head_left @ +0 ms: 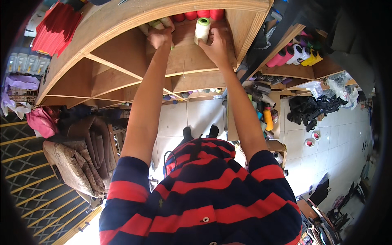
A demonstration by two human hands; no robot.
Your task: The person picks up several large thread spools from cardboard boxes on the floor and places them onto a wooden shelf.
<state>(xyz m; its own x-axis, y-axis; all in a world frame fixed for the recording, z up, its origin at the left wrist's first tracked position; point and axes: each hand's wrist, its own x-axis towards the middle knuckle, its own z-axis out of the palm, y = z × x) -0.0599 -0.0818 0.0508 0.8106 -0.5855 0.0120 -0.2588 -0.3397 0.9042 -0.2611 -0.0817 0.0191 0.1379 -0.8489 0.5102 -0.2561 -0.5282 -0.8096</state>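
Note:
Both my arms reach up into a compartment of a wooden shelf [179, 57]. My right hand [216, 48] is closed round the lower part of a cream cone of thread [202, 32] with a light green rim, which stands upright on the board. On the compartment's left side, my left hand [160, 38] is curled round a pale thread cone, mostly hidden by the fingers; a bit of green shows beside them. Other pale thread cones [167, 23] crowd just behind that hand. Red thread cones [204, 13] line up at the back.
A loose thread [183, 69] hangs over the shelf's front edge. Red sheets [57, 28] lie on top at the left. Coloured thread cones [290, 54] fill a shelf at the right. Folded brown material [73, 167] is stacked at the lower left. Black plastic bags [314, 108] lie on the tiled floor.

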